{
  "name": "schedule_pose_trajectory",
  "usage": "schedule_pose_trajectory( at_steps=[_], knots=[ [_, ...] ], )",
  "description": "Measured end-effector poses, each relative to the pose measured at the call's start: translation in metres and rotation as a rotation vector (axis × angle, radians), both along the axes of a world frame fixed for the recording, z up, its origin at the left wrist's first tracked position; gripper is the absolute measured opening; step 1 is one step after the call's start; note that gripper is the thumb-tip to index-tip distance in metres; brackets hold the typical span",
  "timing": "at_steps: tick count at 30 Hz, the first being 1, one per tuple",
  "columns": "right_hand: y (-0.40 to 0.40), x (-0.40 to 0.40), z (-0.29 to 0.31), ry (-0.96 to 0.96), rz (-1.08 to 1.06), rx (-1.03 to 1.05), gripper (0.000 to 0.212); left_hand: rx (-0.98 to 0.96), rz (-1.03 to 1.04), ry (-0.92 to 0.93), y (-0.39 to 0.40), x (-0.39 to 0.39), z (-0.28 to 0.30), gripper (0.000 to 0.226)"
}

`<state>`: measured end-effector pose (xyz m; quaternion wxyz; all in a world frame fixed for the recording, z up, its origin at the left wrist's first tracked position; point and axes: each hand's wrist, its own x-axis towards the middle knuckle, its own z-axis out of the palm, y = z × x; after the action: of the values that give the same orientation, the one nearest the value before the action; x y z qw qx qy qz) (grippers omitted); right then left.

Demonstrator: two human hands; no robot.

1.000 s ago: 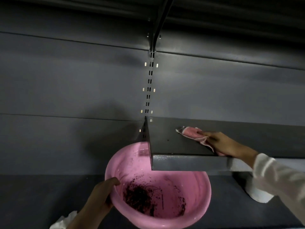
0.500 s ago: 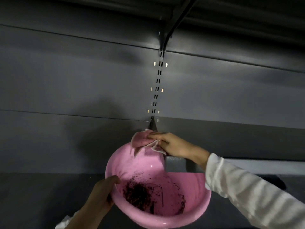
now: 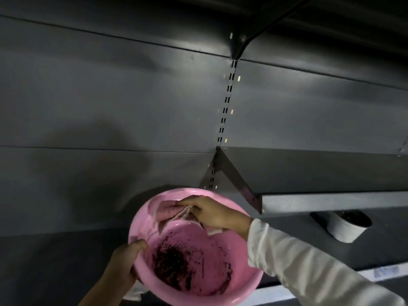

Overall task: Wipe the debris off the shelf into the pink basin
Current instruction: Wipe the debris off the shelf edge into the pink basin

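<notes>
The pink basin [image 3: 242, 281] is held up at the lower middle, tilted toward me, with a dark pile of debris [image 3: 174, 266] on its bottom. My left hand [image 3: 125, 259] grips its left rim. My right hand [image 3: 212, 212] holds a pink cloth [image 3: 164, 209] inside the basin, against the far inner wall. The dark grey shelf [image 3: 320, 173] juts out to the right of the basin, its left end just beyond the basin's rim.
A slotted upright [image 3: 223, 120] runs up the grey back panel above the shelf's left end. A white pot [image 3: 346, 228] with dark contents stands below the shelf on the right. Another shelf bracket [image 3: 242, 43] hangs overhead.
My right hand swept the cloth leftward along the shelf, off its left end, and down into the basin. The basin now sits left of the shelf's end rather than under it.
</notes>
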<state>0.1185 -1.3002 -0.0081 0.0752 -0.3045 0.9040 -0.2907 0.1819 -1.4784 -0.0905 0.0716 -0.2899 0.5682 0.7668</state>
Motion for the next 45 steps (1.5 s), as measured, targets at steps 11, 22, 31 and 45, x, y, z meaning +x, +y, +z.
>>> schedule_pose_trajectory(
  at_steps=[11, 22, 31, 45],
  knots=[
    [0.018, -0.012, -0.057, -0.41, -0.28, -0.239, 0.032, -0.085, 0.218, -0.094, -0.021, 0.002, -0.047, 0.021],
    [-0.003, -0.038, -0.118, -0.669, -0.394, -0.334, 0.032, -0.14, 0.296, -0.24, -0.034, -0.021, -0.103, 0.015],
    [-0.035, -0.065, -0.191, -0.497, -0.51, -0.206, 0.035, -0.169, 0.318, -0.271, -0.042, -0.038, -0.123, 0.008],
    [-0.045, -0.071, -0.245, -0.521, -0.123, 0.449, 0.052, -0.235, 0.31, -0.253, -0.043, -0.046, -0.129, 0.009]
  ],
)
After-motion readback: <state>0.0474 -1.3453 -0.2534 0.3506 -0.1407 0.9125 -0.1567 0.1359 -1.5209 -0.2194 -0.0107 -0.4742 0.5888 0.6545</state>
